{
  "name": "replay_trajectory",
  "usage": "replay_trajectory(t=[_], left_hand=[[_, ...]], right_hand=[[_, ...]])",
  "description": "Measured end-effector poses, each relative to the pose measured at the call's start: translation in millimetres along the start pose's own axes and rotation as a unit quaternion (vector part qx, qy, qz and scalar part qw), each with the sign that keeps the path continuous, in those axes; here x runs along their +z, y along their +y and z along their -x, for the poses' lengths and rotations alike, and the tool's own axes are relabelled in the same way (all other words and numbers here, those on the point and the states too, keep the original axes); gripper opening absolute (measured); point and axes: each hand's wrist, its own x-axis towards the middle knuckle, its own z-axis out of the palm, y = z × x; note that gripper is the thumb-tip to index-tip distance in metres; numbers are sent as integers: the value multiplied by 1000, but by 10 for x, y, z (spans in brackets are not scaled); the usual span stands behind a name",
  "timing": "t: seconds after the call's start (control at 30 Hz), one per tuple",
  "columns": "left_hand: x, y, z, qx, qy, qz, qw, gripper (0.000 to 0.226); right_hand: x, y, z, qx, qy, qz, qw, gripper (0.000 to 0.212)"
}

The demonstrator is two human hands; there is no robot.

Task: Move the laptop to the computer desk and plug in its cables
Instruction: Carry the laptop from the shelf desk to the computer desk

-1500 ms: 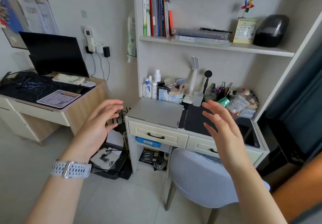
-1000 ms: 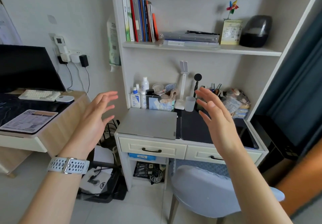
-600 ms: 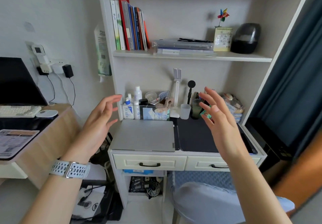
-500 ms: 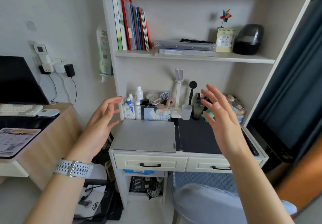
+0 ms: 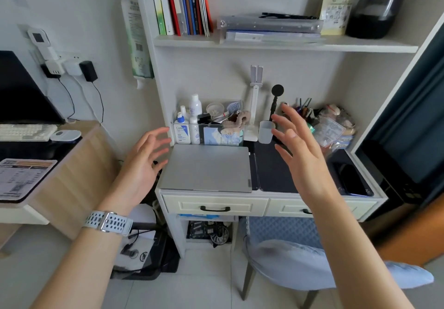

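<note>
— Head view. Laptop?
— Closed silver laptop (image 5: 206, 168), lying flat on the left half of the white table (image 5: 264, 199), just above the left drawer. Touching a dark mat (image 5: 271, 171) at its 3 o'clock edge.
— Left hand?
— Left hand (image 5: 141, 164) raised at the laptop's 9 o'clock, palm turned inward, fingers (image 5: 156, 135) spread and slightly curled. Wide open, holding nothing, just off the laptop's left edge. White perforated watch band (image 5: 108, 223) on that wrist.
— Right hand?
— Right hand (image 5: 300, 152) up over the dark mat at the laptop's 3 o'clock, likewise splayed wide and empty. Contact with the mat: cannot tell.
— Behind the laptop?
— At 12 o'clock, a clear organiser (image 5: 209, 131) crowded with bottles and small items; beside it a frosted cup (image 5: 265, 132), partly behind the right fingertips.
— And the computer table?
— At far 9 o'clock: wooden computer table (image 5: 72, 164) with a dark monitor (image 5: 21, 92), pale keyboard (image 5: 26, 132) and a mouse (image 5: 66, 135). Chargers (image 5: 69, 68) plugged in on the wall above, cables hanging down.
— Below?
— At 6 o'clock, a blue-grey chair (image 5: 300, 268) tucked partly under the white table.
</note>
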Motion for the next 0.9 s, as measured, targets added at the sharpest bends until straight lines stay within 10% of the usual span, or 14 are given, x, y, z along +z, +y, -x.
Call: replay_trajectory(t=[0.9], left_hand=[[-118, -2005, -1677, -322, 102, -75, 938, 44]], right_hand=[[-77, 2646, -1263, 373, 21, -14, 928, 55]])
